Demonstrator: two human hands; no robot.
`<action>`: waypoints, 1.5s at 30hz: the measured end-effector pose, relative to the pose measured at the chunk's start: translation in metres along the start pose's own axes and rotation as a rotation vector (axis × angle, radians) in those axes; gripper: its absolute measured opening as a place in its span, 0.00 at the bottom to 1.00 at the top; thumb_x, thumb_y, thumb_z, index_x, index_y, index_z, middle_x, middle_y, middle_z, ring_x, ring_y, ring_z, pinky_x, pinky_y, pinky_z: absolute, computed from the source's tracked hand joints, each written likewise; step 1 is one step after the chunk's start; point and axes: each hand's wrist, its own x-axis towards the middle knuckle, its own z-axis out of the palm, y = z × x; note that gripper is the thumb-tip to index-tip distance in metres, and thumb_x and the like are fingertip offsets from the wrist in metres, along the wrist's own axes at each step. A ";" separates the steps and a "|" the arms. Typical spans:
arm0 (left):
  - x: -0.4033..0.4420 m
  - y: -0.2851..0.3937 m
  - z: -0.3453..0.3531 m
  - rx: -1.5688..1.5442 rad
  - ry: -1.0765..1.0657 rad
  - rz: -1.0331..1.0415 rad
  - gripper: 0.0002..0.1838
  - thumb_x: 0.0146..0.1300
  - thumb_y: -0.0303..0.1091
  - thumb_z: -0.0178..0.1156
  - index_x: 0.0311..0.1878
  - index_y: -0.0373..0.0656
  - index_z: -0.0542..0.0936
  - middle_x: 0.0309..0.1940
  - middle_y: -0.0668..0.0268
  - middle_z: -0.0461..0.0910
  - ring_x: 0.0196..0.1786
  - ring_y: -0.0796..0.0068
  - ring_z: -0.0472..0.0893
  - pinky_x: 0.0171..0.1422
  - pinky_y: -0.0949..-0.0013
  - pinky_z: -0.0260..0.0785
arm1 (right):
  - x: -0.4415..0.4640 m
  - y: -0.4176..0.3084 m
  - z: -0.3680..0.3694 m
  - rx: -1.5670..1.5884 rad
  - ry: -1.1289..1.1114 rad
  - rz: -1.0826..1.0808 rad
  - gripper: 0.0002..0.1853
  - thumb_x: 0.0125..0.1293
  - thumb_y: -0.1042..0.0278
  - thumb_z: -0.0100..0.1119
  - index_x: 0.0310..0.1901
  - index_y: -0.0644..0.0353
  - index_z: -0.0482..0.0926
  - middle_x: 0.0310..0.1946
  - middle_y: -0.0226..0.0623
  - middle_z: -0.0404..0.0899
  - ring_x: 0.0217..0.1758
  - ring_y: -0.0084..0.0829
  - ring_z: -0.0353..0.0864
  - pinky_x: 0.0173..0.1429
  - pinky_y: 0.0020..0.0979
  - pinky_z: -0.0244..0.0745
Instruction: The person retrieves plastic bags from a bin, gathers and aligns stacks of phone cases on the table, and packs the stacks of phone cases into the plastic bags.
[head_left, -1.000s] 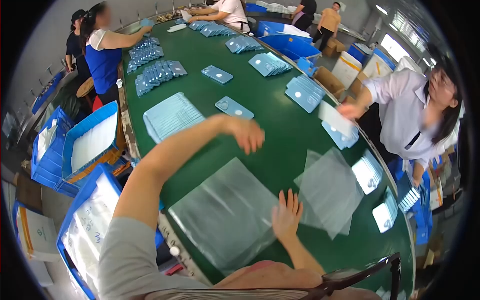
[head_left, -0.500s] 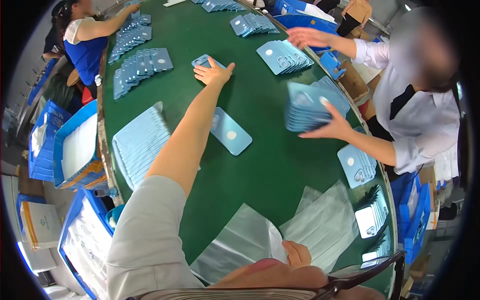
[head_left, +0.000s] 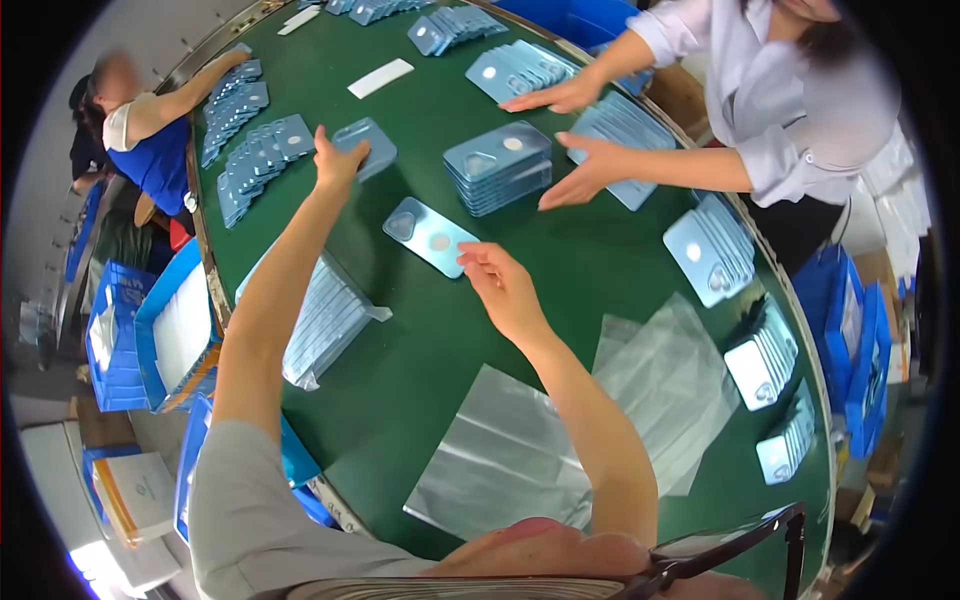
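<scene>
My left hand [head_left: 338,165] is closed on the edge of a light-blue phone case [head_left: 368,148] over the far left of the table. Another light-blue phone case [head_left: 432,237] with a white round spot lies flat in front of me. At its right end is my right hand [head_left: 500,285], fingers loosely bent and apart, the tips at or just above its edge. Beyond lies a neat stack of cases [head_left: 497,165]. A person's two hands [head_left: 590,170] are open beside it. Clear plastic bags [head_left: 500,450] lie near me.
Fanned rows of cases [head_left: 708,250] line the right edge, with others [head_left: 262,160] at the left. A bagged row of cases [head_left: 330,320] lies below my left forearm. A white strip [head_left: 380,78] is farther off. Blue bins [head_left: 180,330] stand beside the table.
My left hand has gone from lying over a case to gripping one farther left. My right hand has come up from the bags to the flat case. The co-worker has set down the stack.
</scene>
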 end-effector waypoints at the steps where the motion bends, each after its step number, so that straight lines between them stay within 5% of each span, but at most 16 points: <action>1: -0.058 0.041 -0.012 -0.048 -0.137 0.058 0.57 0.56 0.31 0.74 0.80 0.44 0.43 0.71 0.50 0.60 0.56 0.62 0.80 0.50 0.63 0.81 | -0.011 -0.010 0.000 0.139 0.034 0.131 0.17 0.77 0.65 0.53 0.63 0.60 0.73 0.52 0.37 0.81 0.54 0.27 0.79 0.60 0.31 0.74; 2: -0.128 0.088 -0.017 -0.098 -0.277 0.113 0.55 0.59 0.28 0.71 0.80 0.44 0.42 0.71 0.50 0.61 0.56 0.62 0.81 0.50 0.64 0.81 | -0.026 -0.020 -0.005 0.228 0.104 0.272 0.24 0.76 0.60 0.54 0.69 0.59 0.67 0.56 0.38 0.78 0.57 0.28 0.77 0.63 0.32 0.71; 3: -0.180 0.109 -0.021 -0.117 -0.448 0.124 0.52 0.61 0.28 0.70 0.80 0.42 0.44 0.74 0.51 0.58 0.65 0.59 0.75 0.64 0.61 0.74 | -0.042 -0.018 -0.004 0.236 0.131 0.283 0.24 0.76 0.60 0.54 0.69 0.59 0.67 0.56 0.38 0.78 0.57 0.28 0.77 0.63 0.32 0.71; 4: -0.215 0.091 -0.015 -0.007 -0.546 0.422 0.50 0.62 0.30 0.69 0.80 0.40 0.47 0.77 0.52 0.54 0.75 0.57 0.62 0.79 0.58 0.55 | -0.063 -0.012 -0.001 0.364 0.151 0.249 0.26 0.75 0.59 0.56 0.69 0.61 0.66 0.55 0.39 0.78 0.56 0.28 0.77 0.60 0.31 0.72; 6: -0.321 0.105 -0.008 -0.093 -1.028 0.192 0.52 0.63 0.34 0.69 0.81 0.39 0.45 0.78 0.53 0.52 0.81 0.57 0.48 0.83 0.58 0.41 | -0.122 -0.025 0.002 0.431 0.298 0.228 0.29 0.74 0.58 0.59 0.69 0.63 0.65 0.54 0.40 0.77 0.54 0.27 0.76 0.57 0.30 0.73; 9: -0.401 0.089 0.015 -0.263 -1.353 -0.014 0.47 0.66 0.31 0.64 0.80 0.40 0.46 0.78 0.53 0.52 0.74 0.60 0.64 0.78 0.58 0.54 | -0.226 -0.036 -0.009 0.252 0.659 0.199 0.26 0.73 0.59 0.61 0.65 0.62 0.67 0.49 0.38 0.77 0.50 0.27 0.74 0.56 0.32 0.73; 10: -0.414 0.074 0.012 -0.012 -1.250 0.437 0.41 0.66 0.30 0.63 0.78 0.40 0.54 0.77 0.54 0.57 0.69 0.59 0.70 0.75 0.56 0.59 | -0.271 -0.035 -0.025 0.190 0.864 0.224 0.26 0.73 0.59 0.61 0.65 0.62 0.67 0.49 0.38 0.77 0.50 0.27 0.74 0.56 0.32 0.73; 15: -0.468 0.054 0.001 0.300 -1.343 0.795 0.31 0.69 0.29 0.57 0.74 0.36 0.62 0.73 0.48 0.64 0.75 0.47 0.62 0.76 0.48 0.55 | -0.540 -0.077 -0.111 0.048 1.994 0.436 0.15 0.72 0.62 0.62 0.52 0.59 0.72 0.42 0.36 0.78 0.45 0.30 0.77 0.51 0.38 0.77; 18: -0.507 0.041 -0.031 0.319 -1.491 0.885 0.30 0.70 0.30 0.56 0.74 0.36 0.63 0.73 0.47 0.62 0.75 0.43 0.60 0.77 0.46 0.52 | -0.707 -0.082 -0.204 0.023 2.124 -0.151 0.18 0.72 0.60 0.62 0.54 0.63 0.72 0.47 0.38 0.81 0.44 0.36 0.84 0.55 0.43 0.83; 20: -0.533 0.039 -0.051 0.391 -1.617 0.971 0.29 0.70 0.30 0.55 0.73 0.36 0.64 0.74 0.46 0.59 0.76 0.41 0.58 0.77 0.43 0.50 | -0.771 -0.081 -0.250 0.447 2.299 -0.287 0.28 0.72 0.54 0.63 0.62 0.68 0.68 0.55 0.48 0.77 0.58 0.46 0.79 0.63 0.56 0.75; 21: -0.543 0.035 -0.056 0.393 -1.619 0.980 0.29 0.70 0.30 0.55 0.73 0.36 0.64 0.74 0.46 0.59 0.76 0.41 0.58 0.77 0.43 0.50 | -0.776 -0.076 -0.257 0.601 2.415 -0.060 0.32 0.72 0.50 0.62 0.64 0.68 0.67 0.59 0.52 0.74 0.64 0.48 0.74 0.67 0.59 0.71; 23: -0.555 0.028 -0.067 0.426 -1.543 1.066 0.29 0.70 0.32 0.56 0.74 0.38 0.64 0.75 0.45 0.57 0.76 0.38 0.57 0.76 0.41 0.50 | -0.764 -0.029 -0.239 0.576 2.097 0.320 0.29 0.72 0.49 0.61 0.61 0.65 0.70 0.49 0.50 0.80 0.59 0.43 0.77 0.60 0.49 0.77; 25: -0.564 0.016 -0.072 0.437 -1.462 1.083 0.30 0.70 0.33 0.56 0.73 0.38 0.64 0.75 0.45 0.57 0.76 0.38 0.57 0.76 0.40 0.50 | -0.687 -0.009 -0.185 0.407 1.875 0.254 0.24 0.67 0.70 0.61 0.63 0.64 0.71 0.40 0.38 0.81 0.33 0.27 0.79 0.33 0.28 0.76; 32: -0.536 -0.005 -0.102 0.567 -1.474 0.953 0.33 0.63 0.35 0.64 0.71 0.46 0.68 0.77 0.52 0.57 0.78 0.45 0.57 0.78 0.41 0.50 | -0.470 -0.031 -0.075 -0.007 1.076 0.146 0.13 0.74 0.75 0.55 0.57 0.63 0.78 0.50 0.36 0.81 0.53 0.26 0.81 0.60 0.30 0.76; 37: -0.492 -0.002 -0.126 0.513 -1.418 0.787 0.28 0.64 0.35 0.64 0.68 0.48 0.71 0.76 0.53 0.61 0.79 0.46 0.57 0.79 0.43 0.51 | -0.365 -0.052 -0.089 -0.139 0.819 0.105 0.09 0.74 0.75 0.56 0.51 0.63 0.80 0.46 0.33 0.82 0.49 0.23 0.81 0.55 0.25 0.75; 45: -0.307 0.021 -0.034 0.189 -0.401 0.188 0.31 0.67 0.40 0.62 0.70 0.41 0.66 0.70 0.47 0.68 0.73 0.48 0.67 0.74 0.54 0.61 | -0.155 -0.017 -0.065 -0.236 0.368 0.193 0.17 0.72 0.63 0.62 0.58 0.61 0.78 0.50 0.36 0.82 0.49 0.27 0.81 0.55 0.29 0.75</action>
